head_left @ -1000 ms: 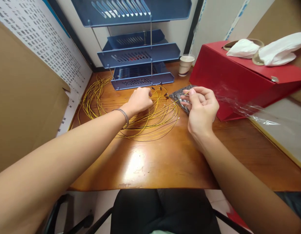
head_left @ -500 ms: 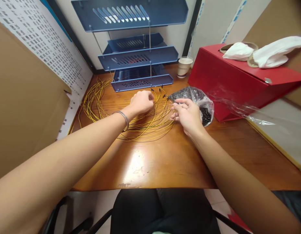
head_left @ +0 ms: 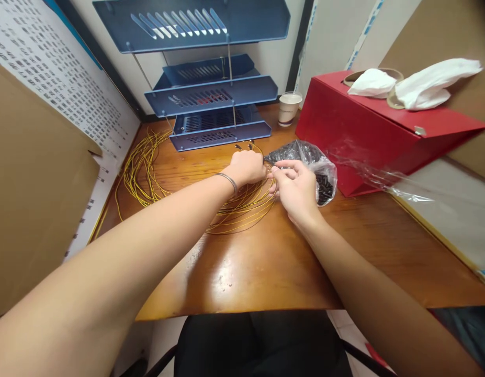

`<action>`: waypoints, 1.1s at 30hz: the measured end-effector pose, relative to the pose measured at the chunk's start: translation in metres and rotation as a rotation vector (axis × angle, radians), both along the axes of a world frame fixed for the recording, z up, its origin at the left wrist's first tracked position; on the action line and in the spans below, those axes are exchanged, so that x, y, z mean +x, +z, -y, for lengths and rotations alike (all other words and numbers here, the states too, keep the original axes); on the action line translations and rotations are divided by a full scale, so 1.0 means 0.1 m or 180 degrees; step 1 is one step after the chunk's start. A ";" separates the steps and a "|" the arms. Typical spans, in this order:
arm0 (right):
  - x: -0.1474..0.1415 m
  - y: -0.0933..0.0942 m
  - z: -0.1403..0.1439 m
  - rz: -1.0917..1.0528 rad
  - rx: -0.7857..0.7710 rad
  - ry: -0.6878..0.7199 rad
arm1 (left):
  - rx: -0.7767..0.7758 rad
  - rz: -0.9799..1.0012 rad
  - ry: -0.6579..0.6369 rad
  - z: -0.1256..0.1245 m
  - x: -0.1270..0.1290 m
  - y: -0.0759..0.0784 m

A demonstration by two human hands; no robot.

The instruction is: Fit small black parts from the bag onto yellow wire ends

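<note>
Working at the coil (head_left: pixel 242 209) of yellow wires on the desk (head_left: pixel 273 262), you have both hands meeting over its far edge. Your left hand (head_left: pixel 248 167), a thin band at the wrist, rests curled on top of the coil, fingers folded down onto the wire ends; what exactly it grips is hidden under the knuckles. Your right hand (head_left: pixel 295 186) sits just right of the coil, touching the left, thumb and forefinger pressed together in a pinch at the wire tips; the pinched piece is too small to make out.

Just right of the coil, behind your right hand, lies a clear bag (head_left: pixel 318 167) of small black parts, mouth toward the coil. Further right of the coil, beyond the bag, stands a red box (head_left: pixel 368 131) with white cloth (head_left: pixel 430 84) on its top. Behind the coil rises a blue tray rack (head_left: pixel 211 89), and a paper cup (head_left: pixel 287 109) stands between rack and box. Left of the coil lies a second loose bundle (head_left: pixel 142 167) of yellow wires, near the cardboard (head_left: pixel 34 193) wall.
</note>
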State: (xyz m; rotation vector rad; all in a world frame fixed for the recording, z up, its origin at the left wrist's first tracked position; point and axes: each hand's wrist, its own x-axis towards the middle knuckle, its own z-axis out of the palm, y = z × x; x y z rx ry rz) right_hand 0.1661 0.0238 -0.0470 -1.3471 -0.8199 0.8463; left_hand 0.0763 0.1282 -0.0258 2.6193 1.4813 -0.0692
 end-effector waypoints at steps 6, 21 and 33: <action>0.04 0.04 0.01 0.0051 0.0113 -0.0019 | -0.0016 0.0021 0.0142 -0.16 0.03 0.00; -0.02 0.02 -0.02 -0.0568 -0.0075 0.0220 | 0.0459 0.0506 0.0891 -0.19 -0.51 0.12; 0.05 -0.16 -0.04 0.2455 0.0106 0.0344 | 0.0193 0.0881 0.0657 0.36 -0.66 -0.10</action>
